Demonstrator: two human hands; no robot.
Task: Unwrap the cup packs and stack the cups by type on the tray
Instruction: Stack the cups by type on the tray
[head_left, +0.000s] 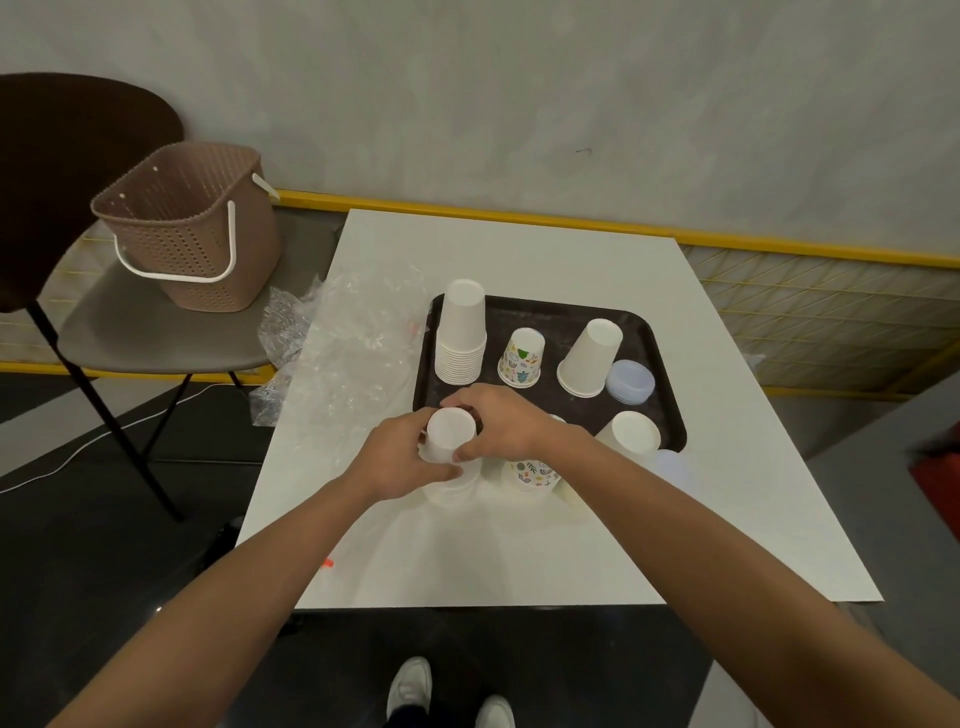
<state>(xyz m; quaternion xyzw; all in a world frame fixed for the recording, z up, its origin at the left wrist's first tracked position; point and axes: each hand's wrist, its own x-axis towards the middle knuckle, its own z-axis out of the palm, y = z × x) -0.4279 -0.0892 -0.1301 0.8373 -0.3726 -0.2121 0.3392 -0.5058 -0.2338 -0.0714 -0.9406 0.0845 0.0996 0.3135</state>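
Standing at the far left, a dark-backed chair (78, 208) carries a brown woven basket (192, 228) with a white handle on its seat. To its right, crumpled clear plastic wrap (343, 338) lies over the left edge of the white table (519, 561) and spills off the side. Next comes the left hand (402, 460), its fingers and thumb curled round the side of the upturned white cups (451, 431). This stack stands on the table just in front of the near left corner of the dark tray (550, 312). The right hand (501, 421) reaches over the same stack from the far side, fingers bent across the top cup and thumb pressed on its near wall, so both hands grip it. Behind the hands, at the tray's far left, a tall white stack (462, 332) stands upside down. Right of it sits a patterned cup (522, 358), also upside down, then a tilted white pair (592, 358). Pale translucent lids (630, 382) lie just beside that pair. Nearer the person, a patterned stack (530, 475) shows under the right wrist. Another white cup (631, 434) sits at the tray's near right corner, with a further lid (670, 462) just beside it on the table.
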